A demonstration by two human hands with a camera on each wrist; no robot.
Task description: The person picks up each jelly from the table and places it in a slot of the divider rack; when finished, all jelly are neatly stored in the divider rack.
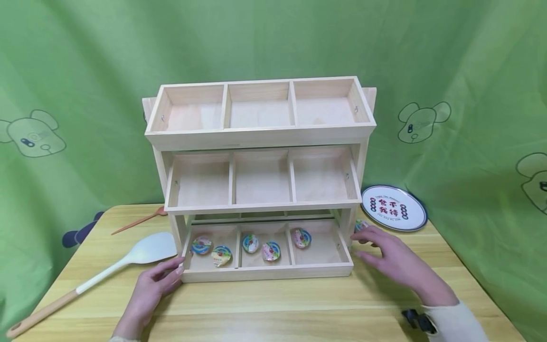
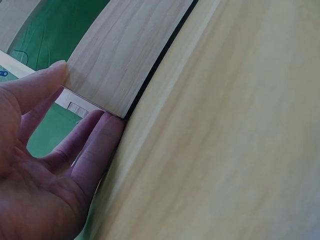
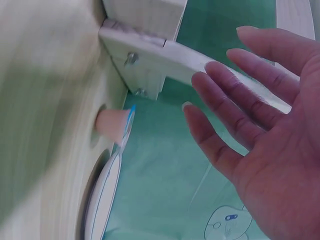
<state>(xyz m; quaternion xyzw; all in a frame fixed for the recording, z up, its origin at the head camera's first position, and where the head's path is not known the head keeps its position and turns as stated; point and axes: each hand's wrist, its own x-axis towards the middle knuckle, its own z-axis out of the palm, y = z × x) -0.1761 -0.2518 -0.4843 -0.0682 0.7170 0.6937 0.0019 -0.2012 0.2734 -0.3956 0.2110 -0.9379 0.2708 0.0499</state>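
A three-tier wooden shelf (image 1: 260,274) stands on the table, each tier a tray with three compartments. The bottom tray holds several small jelly cups (image 1: 271,251): two left, two middle, one right. My left hand (image 1: 149,289) touches the front left corner of that tray. In the left wrist view, its thumb and fairly straight fingertips rest at the end of the front board (image 2: 130,50). Beside the shelf's right side, my right hand (image 1: 393,259) hovers with spread fingers and an empty palm. Another jelly cup (image 3: 112,125) stands beyond it, partly hidden in the head view.
A white oval plate (image 1: 395,209) with red lettering lies at the back right. On the left lie a white spatula (image 1: 149,248) with a wooden handle and a thin orange-brown utensil (image 1: 138,222). A green curtain (image 1: 265,38) hangs behind the table (image 1: 256,308).
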